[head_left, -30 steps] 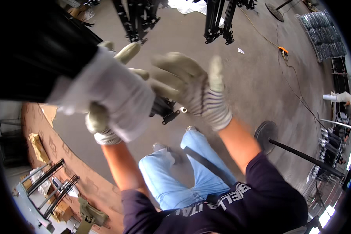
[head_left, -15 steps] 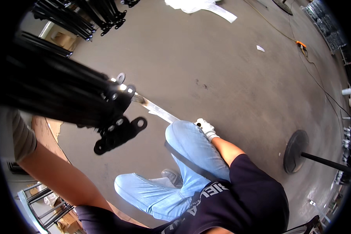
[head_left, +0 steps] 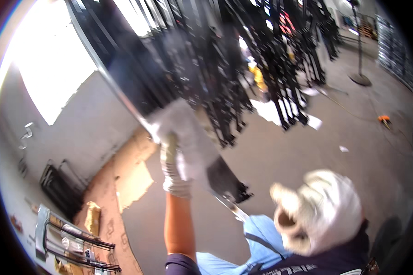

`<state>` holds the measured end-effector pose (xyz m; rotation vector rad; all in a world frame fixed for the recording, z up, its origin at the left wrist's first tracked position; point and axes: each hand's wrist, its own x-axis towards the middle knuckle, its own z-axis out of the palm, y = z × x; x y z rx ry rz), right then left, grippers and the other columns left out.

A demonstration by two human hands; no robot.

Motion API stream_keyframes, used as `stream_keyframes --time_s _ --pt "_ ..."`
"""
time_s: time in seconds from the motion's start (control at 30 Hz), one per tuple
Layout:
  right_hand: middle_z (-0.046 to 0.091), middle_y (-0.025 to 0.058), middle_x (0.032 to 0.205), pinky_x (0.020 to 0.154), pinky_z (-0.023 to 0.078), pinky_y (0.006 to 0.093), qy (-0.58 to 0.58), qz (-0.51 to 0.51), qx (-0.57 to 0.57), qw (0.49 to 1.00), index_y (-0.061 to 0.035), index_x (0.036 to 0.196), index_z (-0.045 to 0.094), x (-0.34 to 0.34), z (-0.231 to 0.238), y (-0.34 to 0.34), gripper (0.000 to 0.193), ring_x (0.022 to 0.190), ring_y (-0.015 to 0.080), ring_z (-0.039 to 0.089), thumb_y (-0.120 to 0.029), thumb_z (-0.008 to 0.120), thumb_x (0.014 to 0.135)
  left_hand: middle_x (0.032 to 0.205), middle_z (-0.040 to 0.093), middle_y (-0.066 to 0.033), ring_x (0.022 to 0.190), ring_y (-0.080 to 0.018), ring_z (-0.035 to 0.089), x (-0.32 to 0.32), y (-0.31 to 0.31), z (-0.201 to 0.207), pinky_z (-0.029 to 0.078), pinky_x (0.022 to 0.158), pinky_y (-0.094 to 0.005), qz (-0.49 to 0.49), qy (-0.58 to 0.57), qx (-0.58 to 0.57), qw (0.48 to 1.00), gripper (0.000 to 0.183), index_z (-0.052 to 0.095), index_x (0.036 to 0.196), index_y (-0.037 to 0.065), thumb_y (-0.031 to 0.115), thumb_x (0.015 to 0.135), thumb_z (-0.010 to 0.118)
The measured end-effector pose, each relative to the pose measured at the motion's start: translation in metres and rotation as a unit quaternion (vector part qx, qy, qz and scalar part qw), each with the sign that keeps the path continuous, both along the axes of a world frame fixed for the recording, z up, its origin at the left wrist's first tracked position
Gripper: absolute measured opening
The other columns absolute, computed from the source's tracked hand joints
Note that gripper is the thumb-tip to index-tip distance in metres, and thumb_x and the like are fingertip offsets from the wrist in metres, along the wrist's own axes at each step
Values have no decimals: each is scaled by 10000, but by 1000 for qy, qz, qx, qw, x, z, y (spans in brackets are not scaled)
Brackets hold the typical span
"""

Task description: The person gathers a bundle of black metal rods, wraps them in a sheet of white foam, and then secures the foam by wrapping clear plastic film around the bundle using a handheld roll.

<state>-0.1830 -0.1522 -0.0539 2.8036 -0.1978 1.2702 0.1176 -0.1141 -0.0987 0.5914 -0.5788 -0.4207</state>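
My left hand (head_left: 172, 162), in a pale glove, is raised against a long black metal piece (head_left: 225, 176) that slants down toward my knees. The hand appears closed around it, though blur hides the fingertips. A pale, smeared patch (head_left: 188, 142) covers the metal beside the hand; whether it is wrapping or part of the glove is unclear. Along it runs a thin shiny metal strip (head_left: 112, 82). Close to the camera, my gloved right hand (head_left: 323, 211) is lifted above my lap with its fingers curled. I cannot make out what is inside them.
Rows of black metal frames (head_left: 275, 68) hang ahead. White sheets (head_left: 268, 111) lie on the floor under them. An orange plug piece (head_left: 384, 120) and its cord are at the right, below a stand with a round base (head_left: 360, 79). A shelf rack (head_left: 73, 247) stands at lower left.
The view has swung up and left, bringing the hanging frames and a bright window into sight. My right hand has risen from beside my knee. My left hand, hidden before, now shows.
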Motion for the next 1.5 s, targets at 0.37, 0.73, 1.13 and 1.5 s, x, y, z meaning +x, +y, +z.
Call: stream_keyframes --time_s 0.37,0.73,1.13,1.5 --pt "402 -10 524 607 498 288 -21 -106 -198 974 -145 1132 546 32 42 6 476 479 117 472 -133 618 661 1068 525 -156 884 -271 579 1 31 10 504 727 -386 -157 -97 69 980 720 293 1309 50 573 829 411" --pt "539 4 883 635 457 233 -116 385 434 806 -118 1087 491 153 30 -64 413 793 79 523 -209 623 707 1215 444 -107 1150 -229 402 -12 1 28 325 984 -385 -54 -260 13 964 740 388 1233 23 603 783 479" --pt "597 57 842 647 509 262 -115 590 652 462 -57 1041 532 181 20 -40 433 746 130 588 -323 681 735 1111 438 -80 1010 -150 440 -9 7 23 393 858 -246 306 -134 -58 941 452 335 1252 43 153 855 522" --pt "568 19 864 657 489 232 -121 536 627 552 -68 1057 541 195 28 -28 427 759 87 552 -295 692 727 943 535 -37 879 -92 488 -30 24 41 385 819 -214 320 -200 -90 922 173 546 1009 46 123 855 522"
